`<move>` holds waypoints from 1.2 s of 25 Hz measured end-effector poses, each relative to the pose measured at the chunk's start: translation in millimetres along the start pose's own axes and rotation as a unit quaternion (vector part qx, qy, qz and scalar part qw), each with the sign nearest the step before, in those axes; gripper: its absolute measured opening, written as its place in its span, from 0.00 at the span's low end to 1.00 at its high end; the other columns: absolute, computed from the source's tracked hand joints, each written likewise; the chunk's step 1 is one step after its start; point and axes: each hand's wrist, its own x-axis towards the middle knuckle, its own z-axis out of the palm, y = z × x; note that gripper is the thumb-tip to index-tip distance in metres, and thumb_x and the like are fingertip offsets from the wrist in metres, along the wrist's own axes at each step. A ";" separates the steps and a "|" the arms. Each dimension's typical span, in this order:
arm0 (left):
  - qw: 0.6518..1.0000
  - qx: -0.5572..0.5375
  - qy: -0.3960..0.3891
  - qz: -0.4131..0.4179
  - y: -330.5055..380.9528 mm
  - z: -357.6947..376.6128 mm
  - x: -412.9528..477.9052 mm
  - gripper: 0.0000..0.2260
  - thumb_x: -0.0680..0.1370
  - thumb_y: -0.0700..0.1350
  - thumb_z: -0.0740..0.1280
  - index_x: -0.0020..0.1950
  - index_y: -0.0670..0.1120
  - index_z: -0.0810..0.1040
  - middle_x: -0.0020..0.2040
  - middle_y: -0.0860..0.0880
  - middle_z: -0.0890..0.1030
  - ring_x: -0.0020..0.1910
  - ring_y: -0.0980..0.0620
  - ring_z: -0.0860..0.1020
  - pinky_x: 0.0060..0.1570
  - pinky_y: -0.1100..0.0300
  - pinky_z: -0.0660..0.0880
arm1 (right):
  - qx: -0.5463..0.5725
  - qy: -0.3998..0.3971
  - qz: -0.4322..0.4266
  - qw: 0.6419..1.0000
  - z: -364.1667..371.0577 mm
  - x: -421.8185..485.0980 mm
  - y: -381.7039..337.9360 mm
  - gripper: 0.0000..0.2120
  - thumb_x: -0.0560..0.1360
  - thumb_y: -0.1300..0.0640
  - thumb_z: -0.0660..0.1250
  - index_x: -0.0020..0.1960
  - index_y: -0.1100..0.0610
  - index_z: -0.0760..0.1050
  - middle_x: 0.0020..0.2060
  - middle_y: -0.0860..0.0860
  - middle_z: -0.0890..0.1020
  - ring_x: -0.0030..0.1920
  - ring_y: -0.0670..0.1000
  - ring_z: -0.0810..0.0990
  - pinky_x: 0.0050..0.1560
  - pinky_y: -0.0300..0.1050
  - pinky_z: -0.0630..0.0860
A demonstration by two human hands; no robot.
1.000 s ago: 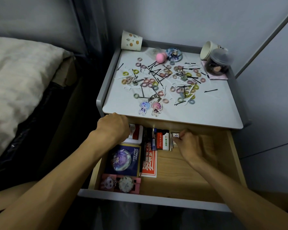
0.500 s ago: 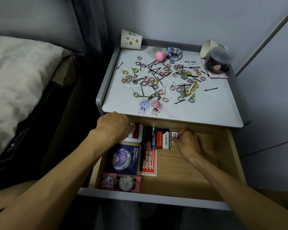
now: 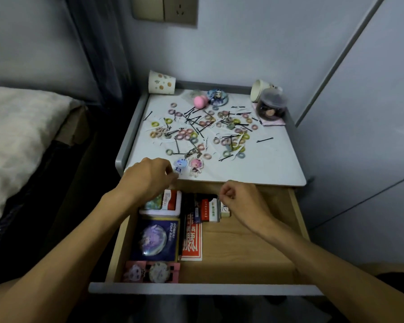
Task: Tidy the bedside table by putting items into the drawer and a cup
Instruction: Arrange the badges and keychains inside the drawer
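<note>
The bedside table (image 3: 266, 164) is strewn with several hair ties (image 3: 184, 134) and black bobby pins (image 3: 265, 139). Two keychain charms lie at its front edge, one blue (image 3: 180, 164), one pink (image 3: 196, 167). My left hand (image 3: 149, 178) reaches over that edge and its curled fingertips touch the blue charm; a grip does not show. My right hand (image 3: 240, 201) hovers over the open drawer (image 3: 243, 252) with fingers curled, holding nothing. A patterned paper cup (image 3: 161, 83) lies on its side at the back left corner.
In the drawer lie small boxes (image 3: 210, 209), a red card (image 3: 192, 243), a blue badge pack (image 3: 155, 238) and a pink pack (image 3: 153, 272). On the table's back stand a pink puff (image 3: 201, 101), a badge (image 3: 217, 97), a tipped cup (image 3: 258, 90) and a jar (image 3: 270, 108). A bed (image 3: 16, 136) lies left.
My left hand rose from the drawer's back left up to the table's front edge by the blue charm. My right hand let go of the small box and curled above it.
</note>
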 end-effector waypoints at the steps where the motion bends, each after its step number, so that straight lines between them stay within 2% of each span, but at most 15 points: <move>1: 0.996 -0.082 0.010 0.013 4.6 -2.8 2.5 0.11 0.79 0.55 0.64 0.49 0.49 0.80 0.42 0.48 0.84 0.39 0.50 0.83 0.44 0.53 0.79 | 0.015 0.002 -0.017 1.000 -9.9 0.9 -5.2 0.02 0.76 0.55 0.69 0.46 0.49 0.80 0.39 0.42 0.81 0.41 0.41 0.79 0.41 0.36 0.76; 3: 0.986 -0.165 0.027 0.028 12.3 -7.8 7.5 0.08 0.79 0.51 0.65 0.48 0.48 0.80 0.38 0.50 0.84 0.34 0.53 0.82 0.41 0.52 0.81 | 0.036 0.011 -0.040 0.998 -28.3 7.0 -12.7 0.02 0.76 0.56 0.69 0.47 0.51 0.80 0.39 0.43 0.81 0.42 0.41 0.79 0.41 0.35 0.74; 5: 0.976 -0.215 0.031 0.022 18.6 -13.6 13.8 0.07 0.80 0.48 0.65 0.48 0.47 0.80 0.38 0.50 0.83 0.32 0.53 0.82 0.38 0.55 0.80 | 0.034 0.018 -0.050 0.998 -45.3 20.0 -13.9 0.03 0.76 0.57 0.69 0.48 0.51 0.81 0.40 0.45 0.82 0.42 0.43 0.79 0.42 0.37 0.76; 6: 0.962 -0.274 0.019 0.003 20.1 -16.6 17.8 0.06 0.81 0.45 0.65 0.49 0.46 0.80 0.38 0.49 0.83 0.32 0.52 0.81 0.36 0.56 0.79 | 0.029 0.020 -0.046 0.998 -52.2 28.3 -12.1 0.04 0.76 0.58 0.68 0.48 0.51 0.80 0.40 0.45 0.82 0.42 0.44 0.79 0.43 0.40 0.77; 9: 0.884 -0.464 -0.019 -0.055 27.5 -28.4 33.7 0.08 0.80 0.36 0.61 0.51 0.42 0.80 0.37 0.45 0.78 0.31 0.50 0.77 0.34 0.58 0.76 | 0.000 0.020 -0.023 1.000 -72.0 61.5 0.8 0.09 0.77 0.61 0.64 0.47 0.48 0.79 0.41 0.46 0.83 0.44 0.48 0.80 0.46 0.46 0.78; 11: 0.877 -0.478 -0.007 -0.058 33.7 -33.9 51.0 0.10 0.79 0.35 0.59 0.51 0.42 0.81 0.37 0.44 0.76 0.31 0.50 0.75 0.35 0.58 0.74 | -0.018 0.027 -0.012 0.999 -85.1 88.6 7.9 0.10 0.77 0.61 0.63 0.48 0.48 0.79 0.45 0.48 0.84 0.47 0.50 0.81 0.49 0.48 0.78; 15: 0.888 -0.457 0.010 -0.051 50.0 -37.0 96.6 0.10 0.80 0.36 0.59 0.50 0.42 0.80 0.39 0.44 0.78 0.32 0.51 0.76 0.33 0.60 0.74 | -0.037 0.047 -0.017 0.998 -102.8 143.7 8.3 0.08 0.77 0.60 0.65 0.51 0.52 0.81 0.52 0.51 0.83 0.50 0.52 0.81 0.53 0.50 0.79; 18: 0.904 -0.423 0.037 -0.045 52.3 -33.7 140.0 0.06 0.79 0.38 0.63 0.48 0.44 0.80 0.44 0.43 0.82 0.38 0.48 0.79 0.40 0.54 0.77 | -0.062 0.048 -0.035 0.996 -104.3 182.7 4.3 0.11 0.77 0.63 0.62 0.54 0.54 0.80 0.53 0.53 0.83 0.51 0.52 0.81 0.52 0.49 0.79; 20: 0.930 -0.357 0.079 -0.043 48.8 -28.7 172.0 0.05 0.77 0.40 0.65 0.47 0.47 0.80 0.47 0.44 0.83 0.43 0.47 0.81 0.47 0.50 0.79 | -0.078 0.043 -0.040 0.995 -102.1 208.7 3.6 0.11 0.76 0.63 0.62 0.56 0.55 0.79 0.55 0.54 0.82 0.53 0.53 0.80 0.54 0.50 0.78; 22: 0.954 -0.276 0.114 -0.036 47.6 -25.8 198.9 0.06 0.77 0.43 0.66 0.52 0.48 0.79 0.50 0.46 0.83 0.46 0.47 0.80 0.49 0.51 0.79 | -0.080 0.043 -0.043 0.995 -97.8 232.7 4.4 0.11 0.76 0.62 0.64 0.56 0.55 0.79 0.56 0.55 0.81 0.55 0.54 0.79 0.57 0.52 0.77; 24: 0.969 -0.215 0.122 -0.014 51.9 -24.2 219.4 0.13 0.78 0.51 0.67 0.59 0.46 0.76 0.53 0.49 0.80 0.49 0.48 0.79 0.48 0.54 0.76 | -0.077 0.046 -0.044 0.995 -93.1 249.2 6.0 0.09 0.76 0.60 0.66 0.55 0.54 0.79 0.56 0.54 0.81 0.55 0.54 0.79 0.57 0.53 0.77; 26: 0.980 -0.153 0.127 0.010 59.3 -20.1 238.2 0.20 0.78 0.59 0.64 0.62 0.46 0.74 0.56 0.48 0.77 0.52 0.47 0.77 0.50 0.52 0.75 | -0.075 0.041 -0.045 0.995 -87.0 255.8 9.1 0.07 0.76 0.59 0.67 0.54 0.54 0.80 0.54 0.53 0.82 0.54 0.53 0.79 0.57 0.53 0.77; 28: 0.988 -0.078 0.133 0.023 66.4 -11.9 258.8 0.20 0.79 0.60 0.59 0.63 0.47 0.74 0.60 0.46 0.77 0.54 0.45 0.77 0.51 0.49 0.76 | -0.072 0.035 -0.056 0.995 -81.7 256.5 13.2 0.07 0.77 0.60 0.66 0.53 0.55 0.81 0.53 0.52 0.83 0.52 0.52 0.80 0.55 0.52 0.78; 30: 0.989 -0.023 0.144 0.031 70.9 -4.8 271.7 0.17 0.81 0.58 0.57 0.61 0.48 0.73 0.58 0.44 0.79 0.53 0.44 0.77 0.51 0.46 0.77 | -0.061 0.043 -0.068 0.995 -82.3 252.6 14.3 0.08 0.77 0.61 0.66 0.52 0.55 0.81 0.53 0.52 0.82 0.52 0.51 0.80 0.55 0.52 0.78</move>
